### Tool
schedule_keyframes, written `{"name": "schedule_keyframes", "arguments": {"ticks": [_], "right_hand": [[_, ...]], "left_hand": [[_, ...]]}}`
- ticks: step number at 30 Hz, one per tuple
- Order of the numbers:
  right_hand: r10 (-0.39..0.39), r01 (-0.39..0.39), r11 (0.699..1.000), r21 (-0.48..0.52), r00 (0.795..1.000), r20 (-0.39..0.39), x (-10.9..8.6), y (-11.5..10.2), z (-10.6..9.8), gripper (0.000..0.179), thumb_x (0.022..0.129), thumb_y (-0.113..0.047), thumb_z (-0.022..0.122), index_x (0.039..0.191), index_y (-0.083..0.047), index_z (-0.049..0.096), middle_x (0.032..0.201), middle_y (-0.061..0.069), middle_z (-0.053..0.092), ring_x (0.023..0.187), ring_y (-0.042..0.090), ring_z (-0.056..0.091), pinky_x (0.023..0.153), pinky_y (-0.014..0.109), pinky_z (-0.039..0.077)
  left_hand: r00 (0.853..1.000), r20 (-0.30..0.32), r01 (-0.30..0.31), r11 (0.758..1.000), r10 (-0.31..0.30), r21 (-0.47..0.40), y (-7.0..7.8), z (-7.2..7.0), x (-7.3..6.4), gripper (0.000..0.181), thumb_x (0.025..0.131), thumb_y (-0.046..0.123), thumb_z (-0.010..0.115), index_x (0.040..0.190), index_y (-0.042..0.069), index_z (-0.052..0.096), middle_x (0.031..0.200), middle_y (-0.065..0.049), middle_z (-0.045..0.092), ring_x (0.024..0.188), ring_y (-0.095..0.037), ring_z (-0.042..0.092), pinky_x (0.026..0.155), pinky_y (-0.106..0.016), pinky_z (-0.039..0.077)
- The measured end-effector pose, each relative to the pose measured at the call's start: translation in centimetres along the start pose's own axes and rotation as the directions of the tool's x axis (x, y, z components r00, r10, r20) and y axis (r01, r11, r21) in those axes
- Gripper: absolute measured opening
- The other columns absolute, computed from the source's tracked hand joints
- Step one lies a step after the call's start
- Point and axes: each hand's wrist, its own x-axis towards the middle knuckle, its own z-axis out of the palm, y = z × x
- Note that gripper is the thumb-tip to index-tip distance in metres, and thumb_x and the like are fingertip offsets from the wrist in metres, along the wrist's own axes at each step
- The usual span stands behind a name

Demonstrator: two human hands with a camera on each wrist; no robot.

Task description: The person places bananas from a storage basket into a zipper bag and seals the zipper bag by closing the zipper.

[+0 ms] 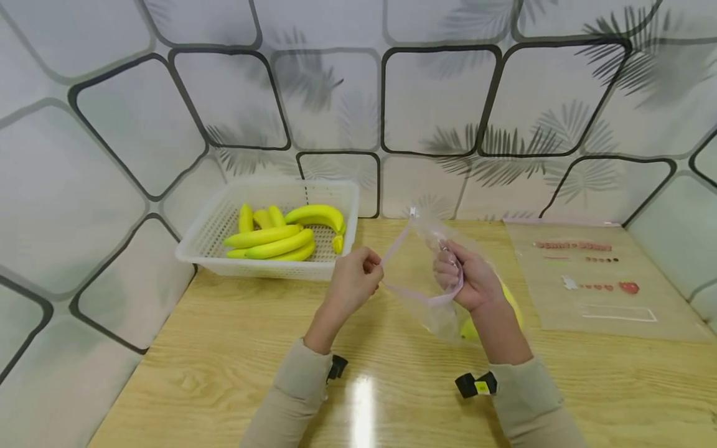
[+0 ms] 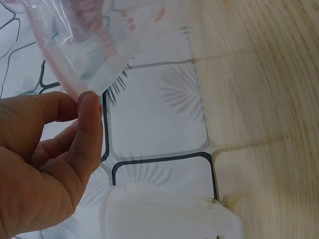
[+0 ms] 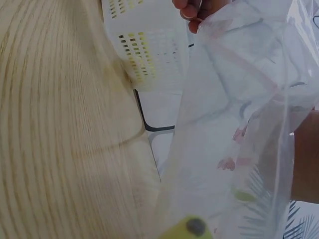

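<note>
My left hand (image 1: 355,277) pinches the pink-edged rim of a clear plastic zip bag (image 1: 414,314) between thumb and fingertips. In the left wrist view, thumb and finger of that hand (image 2: 60,149) meet at the bag's corner. My right hand (image 1: 470,274) has its fingers curled round the opposite side of the bag's mouth, which stands spread between both hands. A yellow banana (image 1: 511,308) shows through the film low in the bag, partly hidden behind the right wrist. Its dark-tipped end (image 3: 184,229) appears at the bottom of the right wrist view.
A white perforated basket (image 1: 263,267) with several bananas (image 1: 280,242) stands at the back left, against the patterned wall (image 1: 330,99). Another clear bag (image 1: 610,311) with red print lies flat on the wooden table (image 1: 224,354) at the right.
</note>
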Motion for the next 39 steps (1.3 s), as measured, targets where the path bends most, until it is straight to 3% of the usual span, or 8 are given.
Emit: {"name": "schedule_keyframes", "arguments": {"ticks": [11, 15, 21, 28, 32, 35, 37, 39], "right_hand": [[0.027, -0.025, 0.999, 0.025, 0.997, -0.076, 0.2, -0.1, -1.3, 0.037, 0.110, -0.029, 0.018, 0.093, -0.005, 0.040, 0.070, -0.001, 0.033, 0.062, 0.005, 0.015, 0.052, 0.017, 0.021], [0.010, -0.007, 1.000, 0.030, 0.996, -0.089, 0.2, -0.3, -1.7, 0.035, 0.110, -0.028, 0.021, 0.092, -0.005, 0.041, 0.067, 0.001, 0.041, 0.062, 0.005, 0.015, 0.052, 0.017, 0.021], [0.030, -0.028, 0.999, 0.038, 0.997, -0.068, 0.4, -0.2, -2.0, 0.038, 0.110, -0.028, 0.019, 0.092, -0.004, 0.043, 0.068, 0.004, 0.046, 0.063, 0.005, 0.015, 0.053, 0.017, 0.020], [0.011, -0.007, 0.999, 0.032, 0.994, -0.110, 0.4, -0.3, -1.9, 0.038, 0.111, -0.026, 0.022, 0.090, -0.005, 0.045, 0.065, 0.004, 0.047, 0.063, 0.004, 0.014, 0.051, 0.016, 0.020], [-0.010, 0.012, 1.000, 0.009, 0.991, -0.133, 0.3, -0.4, -1.8, 0.034, 0.110, -0.026, 0.024, 0.092, -0.005, 0.044, 0.065, 0.004, 0.047, 0.062, 0.005, 0.016, 0.050, 0.017, 0.021], [-0.023, 0.022, 1.000, -0.005, 0.987, -0.162, 0.4, -0.3, -1.8, 0.031, 0.110, -0.025, 0.026, 0.093, -0.006, 0.042, 0.065, 0.003, 0.046, 0.061, 0.005, 0.017, 0.048, 0.017, 0.022], [-0.026, 0.025, 1.000, -0.009, 0.983, -0.183, 0.4, -0.1, -1.9, 0.029, 0.110, -0.025, 0.026, 0.093, -0.007, 0.042, 0.065, 0.002, 0.046, 0.060, 0.005, 0.017, 0.047, 0.017, 0.023], [-0.022, 0.022, 1.000, -0.007, 0.982, -0.187, 0.4, 0.2, -2.0, 0.029, 0.110, -0.025, 0.026, 0.093, -0.007, 0.042, 0.065, 0.002, 0.045, 0.061, 0.004, 0.017, 0.047, 0.017, 0.024]], "left_hand": [[1.000, 0.003, 0.002, 1.000, -0.002, -0.001, 0.1, -0.3, 0.2, 0.014, 0.096, 0.003, 0.055, 0.102, -0.003, 0.066, 0.079, -0.013, 0.067, 0.057, -0.015, 0.063, 0.050, -0.024, 0.051], [1.000, -0.019, 0.018, 1.000, -0.019, -0.019, -0.2, -1.0, 0.5, 0.016, 0.098, 0.005, 0.054, 0.105, -0.002, 0.066, 0.083, -0.018, 0.067, 0.061, -0.018, 0.065, 0.053, -0.026, 0.053], [0.988, -0.123, 0.085, 0.995, -0.091, -0.052, -1.3, -4.5, 0.8, 0.020, 0.099, 0.006, 0.050, 0.106, -0.001, 0.067, 0.087, -0.020, 0.066, 0.066, -0.025, 0.066, 0.057, -0.028, 0.056], [0.975, -0.176, 0.155, 0.984, -0.137, 0.089, -2.6, -9.0, 2.0, 0.023, 0.100, 0.010, 0.046, 0.110, 0.000, 0.065, 0.091, -0.019, 0.068, 0.070, -0.024, 0.067, 0.055, -0.028, 0.052], [0.981, -0.119, 0.175, 0.966, -0.155, 0.191, -3.1, -9.9, 3.8, 0.024, 0.100, 0.009, 0.046, 0.112, -0.002, 0.064, 0.099, -0.019, 0.067, 0.081, -0.031, 0.068, 0.058, -0.031, 0.051], [0.984, 0.004, 0.167, 0.938, -0.176, 0.304, -3.7, -9.6, 5.4, 0.027, 0.100, 0.008, 0.045, 0.117, -0.005, 0.062, 0.109, -0.021, 0.065, 0.094, -0.033, 0.065, 0.071, -0.037, 0.053], [0.972, 0.113, 0.148, 0.914, -0.204, 0.376, -4.2, -9.1, 6.3, 0.029, 0.100, 0.007, 0.045, 0.122, -0.005, 0.060, 0.117, -0.023, 0.063, 0.104, -0.034, 0.061, 0.083, -0.041, 0.053], [0.941, 0.245, 0.111, 0.896, -0.234, 0.430, -4.8, -8.5, 7.0, 0.033, 0.100, 0.005, 0.044, 0.129, -0.005, 0.056, 0.127, -0.024, 0.059, 0.116, -0.036, 0.057, 0.093, -0.045, 0.050]]}}
